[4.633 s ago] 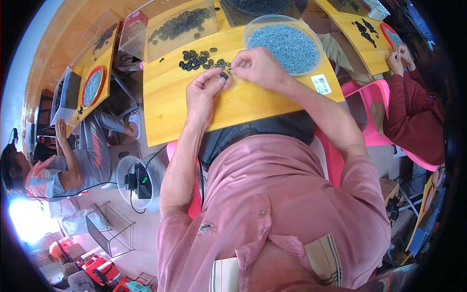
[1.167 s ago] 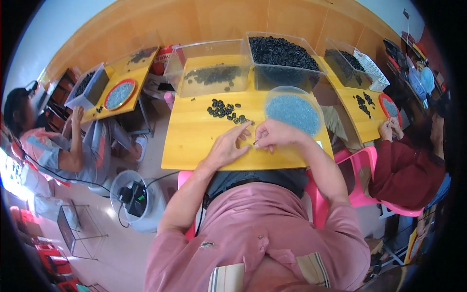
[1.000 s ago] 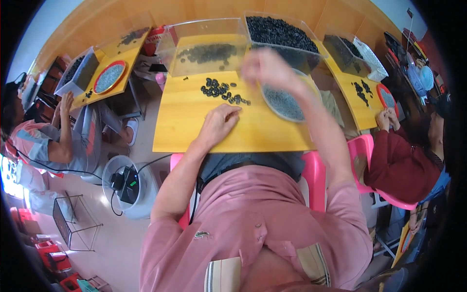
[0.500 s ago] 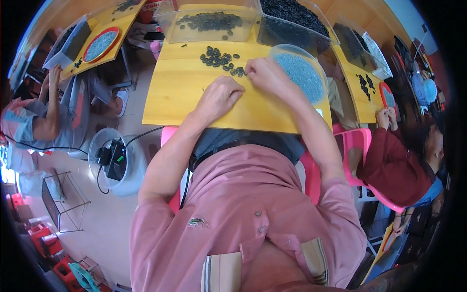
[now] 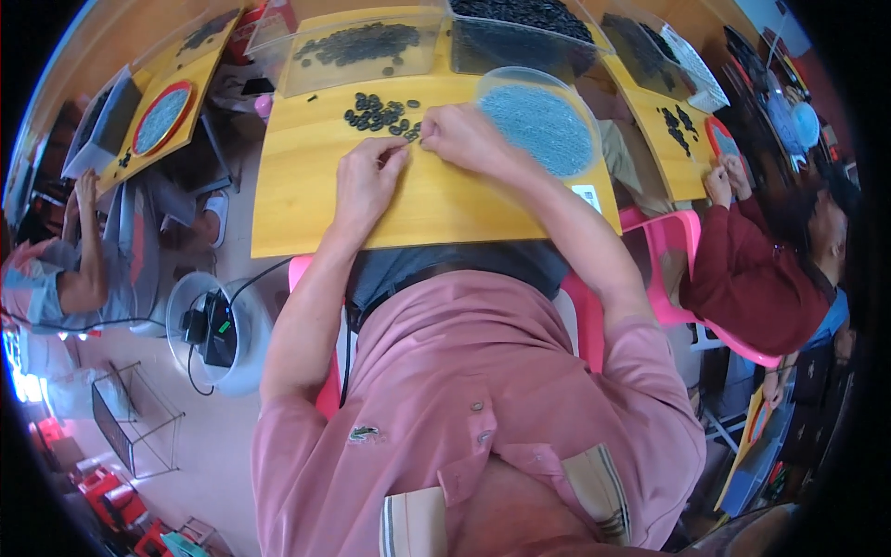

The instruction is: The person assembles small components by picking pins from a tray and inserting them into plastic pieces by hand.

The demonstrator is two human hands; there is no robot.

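Note:
My left hand (image 5: 368, 182) is over the yellow table (image 5: 306, 209), its thumb and fingers closed beside several small black oval pieces (image 5: 376, 113). Close to its right, my right hand (image 5: 460, 137) is bent with its fingertips pinched together at the right end of that group. Whatever lies between the fingertips of either hand is too small or hidden to make out. A round clear tray (image 5: 524, 76) full of tiny blue-grey grains (image 5: 538, 128) stands just to the right of my right hand.
At the table's far side stand a clear bin (image 5: 278, 67) of dark pieces and another bin with a heap of black pieces (image 5: 524, 20). A white label (image 5: 587, 197) lies at the right. Other people sit at side tables. A bucket (image 5: 251, 348) with cables stands left.
The view has shifted, so the table sits further left. My left hand has turned and moved left, its fingertips now close to the black pieces. My right hand stays pinched beside them.

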